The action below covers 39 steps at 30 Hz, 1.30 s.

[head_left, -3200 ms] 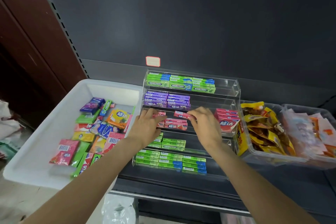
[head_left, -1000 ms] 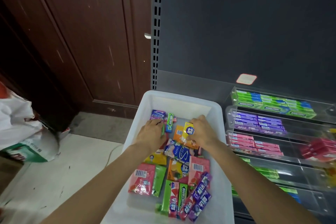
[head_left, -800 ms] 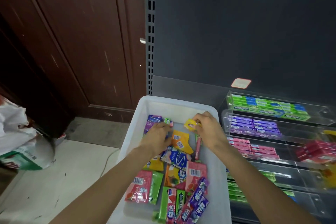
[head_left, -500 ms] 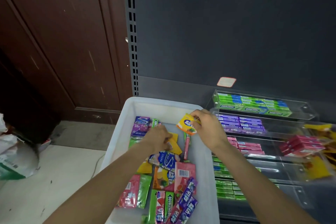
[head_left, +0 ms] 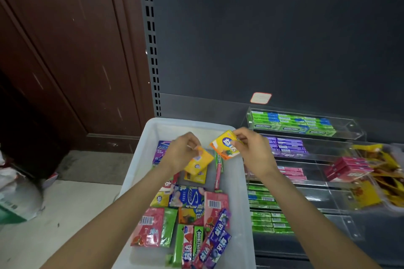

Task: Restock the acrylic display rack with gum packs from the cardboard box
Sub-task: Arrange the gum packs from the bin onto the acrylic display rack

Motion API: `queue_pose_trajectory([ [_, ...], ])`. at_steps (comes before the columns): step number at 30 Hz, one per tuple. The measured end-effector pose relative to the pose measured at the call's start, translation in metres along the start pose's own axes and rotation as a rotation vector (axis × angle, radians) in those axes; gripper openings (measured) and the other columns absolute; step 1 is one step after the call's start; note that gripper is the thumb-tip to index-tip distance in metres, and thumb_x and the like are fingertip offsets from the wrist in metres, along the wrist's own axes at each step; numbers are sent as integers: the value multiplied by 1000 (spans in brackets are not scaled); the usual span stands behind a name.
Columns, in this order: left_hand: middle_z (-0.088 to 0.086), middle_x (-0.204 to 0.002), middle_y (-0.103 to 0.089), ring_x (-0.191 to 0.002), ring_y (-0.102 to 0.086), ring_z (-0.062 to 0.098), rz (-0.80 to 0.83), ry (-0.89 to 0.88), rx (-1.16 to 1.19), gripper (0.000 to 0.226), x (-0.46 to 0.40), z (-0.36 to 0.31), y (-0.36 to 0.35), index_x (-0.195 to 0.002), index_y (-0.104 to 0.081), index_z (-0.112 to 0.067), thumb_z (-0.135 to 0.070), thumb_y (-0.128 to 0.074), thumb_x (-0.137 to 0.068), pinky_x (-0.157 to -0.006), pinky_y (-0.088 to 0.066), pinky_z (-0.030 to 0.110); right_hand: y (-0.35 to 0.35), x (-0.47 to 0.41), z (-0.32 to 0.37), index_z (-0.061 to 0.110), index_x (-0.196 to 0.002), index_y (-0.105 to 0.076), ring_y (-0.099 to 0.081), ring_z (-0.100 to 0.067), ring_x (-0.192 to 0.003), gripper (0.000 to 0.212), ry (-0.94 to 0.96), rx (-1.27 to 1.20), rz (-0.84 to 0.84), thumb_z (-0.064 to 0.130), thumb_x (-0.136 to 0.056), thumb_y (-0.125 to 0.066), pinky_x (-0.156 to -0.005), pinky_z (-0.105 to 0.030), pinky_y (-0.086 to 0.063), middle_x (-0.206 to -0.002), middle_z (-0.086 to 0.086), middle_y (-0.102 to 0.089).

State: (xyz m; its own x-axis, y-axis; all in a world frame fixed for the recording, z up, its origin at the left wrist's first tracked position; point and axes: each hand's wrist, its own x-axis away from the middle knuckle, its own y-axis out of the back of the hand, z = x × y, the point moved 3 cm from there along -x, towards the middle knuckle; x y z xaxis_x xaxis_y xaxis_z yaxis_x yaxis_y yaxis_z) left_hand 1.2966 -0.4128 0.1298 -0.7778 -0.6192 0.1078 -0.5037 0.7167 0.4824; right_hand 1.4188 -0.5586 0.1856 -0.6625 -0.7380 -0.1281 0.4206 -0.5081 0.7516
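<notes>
Picking packs from the bin (head_left: 140,168)

Our left hand (head_left: 182,155) and right hand (head_left: 254,152) each pinch a yellow pack (head_left: 197,162); next, we carry them to the rack (head_left: 349,135).

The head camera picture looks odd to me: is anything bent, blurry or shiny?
Head view: wide-angle lens bows the slotted shelf upright; the snack bags at the right edge smear; soft glare lies on the acrylic display rack; both yellow gum packs in the hands are fairly sharp.

Dark grey shelving panel (head_left: 273,28) beside brown wooden door (head_left: 65,50), pale floor (head_left: 65,214).
</notes>
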Motion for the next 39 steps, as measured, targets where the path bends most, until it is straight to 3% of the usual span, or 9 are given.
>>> queue_pose_trajectory([
  [3,-3,-77,-61,-62,-61,6,-147,-89,50,22,5,-38,10,-77,-55,-21,-5,-69,-81,-46,-40,12,21,6,3,11,-102,-65,-60,-10,-86,16,-1,-50,-59,4,-89,-60,-78,-24,-50,-96,0,-68],
  [8,-8,-73,-61,-61,-61,-1,-180,-247,31,16,15,-104,-6,-82,-57,-17,-7,-70,-81,-55,-45,8,73,15,-9,11,-107,-65,-62,-14,-90,19,54,-65,-207,8,-90,-59,-83,-29,-50,-100,-1,-68],
  [14,-9,-72,-60,-57,-57,-9,-181,-340,25,17,16,-169,-60,-83,-57,-16,-7,-71,-80,-57,-44,5,150,23,-56,11,-106,-67,-56,-11,-84,20,122,25,-285,4,-88,-59,-70,-3,-36,-98,-2,-63],
  [18,-12,-75,-58,-58,-55,-12,-178,-356,17,15,14,-209,-105,-84,-57,-15,-6,-68,-82,-56,-40,3,196,24,-108,9,-106,-67,-54,-11,-83,22,125,120,-282,1,-86,-62,-69,-10,-33,-98,-5,-63],
  [21,-5,-79,-61,-65,-59,-1,-200,-357,-3,15,10,-228,-138,-85,-56,-16,-6,-67,-83,-59,-43,6,222,18,-146,11,-108,-67,-56,-15,-86,22,128,181,-191,4,-87,-61,-73,-20,-37,-97,-3,-62],
  [25,-8,-79,-62,-77,-64,14,-240,-342,-67,18,5,-245,-172,-82,-54,-20,-8,-67,-83,-68,-49,21,239,6,-182,15,-109,-65,-59,-16,-89,20,130,241,-40,10,-91,-59,-76,-26,-46,-99,-1,-59],
  [28,-11,-79,-61,-72,-63,6,-271,-319,-74,16,4,-251,-189,-83,-54,-21,-11,-66,-84,-58,-44,8,241,-4,-200,17,-112,-64,-58,-18,-99,22,128,278,42,11,-91,-57,-84,-33,-48,-106,-1,-60],
  [34,-15,-82,-57,-67,-58,-4,-298,-282,-106,13,13,-251,-203,-86,-55,-18,-12,-67,-85,-55,-41,4,234,-11,-214,19,-120,-59,-55,-18,-107,27,155,344,125,15,-93,-54,-87,-31,-46,-117,-1,-57],
  [39,-9,-90,-59,-70,-57,-2,-304,-258,-128,13,12,-252,-206,-89,-56,-18,-12,-67,-85,-58,-45,4,227,-6,-220,19,-127,-55,-47,-13,-111,33,257,481,25,20,-94,-53,-88,-27,-46,-118,1,-49],
])
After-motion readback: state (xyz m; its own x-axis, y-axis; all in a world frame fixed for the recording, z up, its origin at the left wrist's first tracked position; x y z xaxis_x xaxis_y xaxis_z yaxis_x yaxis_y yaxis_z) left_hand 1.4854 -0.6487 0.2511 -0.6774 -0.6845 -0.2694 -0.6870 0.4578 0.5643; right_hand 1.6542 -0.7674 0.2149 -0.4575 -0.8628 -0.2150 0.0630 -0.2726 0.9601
